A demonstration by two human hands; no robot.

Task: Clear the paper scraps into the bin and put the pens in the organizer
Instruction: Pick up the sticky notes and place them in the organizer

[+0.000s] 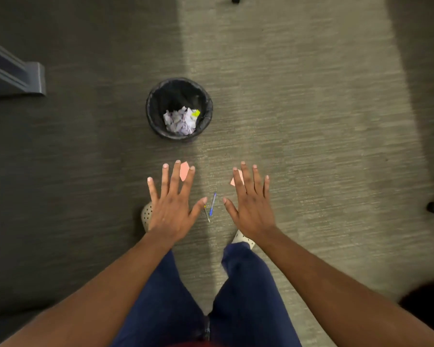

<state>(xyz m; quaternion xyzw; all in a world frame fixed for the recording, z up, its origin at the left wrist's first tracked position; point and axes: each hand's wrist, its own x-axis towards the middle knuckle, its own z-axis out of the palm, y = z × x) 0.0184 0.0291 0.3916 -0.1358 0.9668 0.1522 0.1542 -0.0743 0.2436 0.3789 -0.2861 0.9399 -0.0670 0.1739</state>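
— Paper scraps are lying on the carpet (311,121) right now: one pink scrap (184,170) is peeking out between the fingers of the left hand (172,209), and a second pink scrap (236,180) is showing just beside the index finger of the right hand (252,209). Both hands are hovering spread wide, fingers straight, gripping nothing.

— And the pens?

— A blue pen (212,204) and a clear-barrelled pen (207,213) are lying close together on the floor between the two thumbs. The bin (152,106) is standing further ahead, already holding a wad of crumpled paper (179,120) with a yellow bit on top.

— So what is threatening to go wrong?

— Thin flat scraps on carpet are looking hard to pinch; fingertips could be sliding over an edge and pushing it along. A light scrap dropped from height could also be drifting past the rim. And the pens are sitting near the person's shoes (147,214), so a step forward could be kicking or rolling them.

— What is the viewer not getting?

— The organizer is not showing anywhere, so where the pens are heading is unclear. The right hand is covering part of its scrap, and whether the pens are touching is too fine to tell. Dark shapes at the right edge are cut off.
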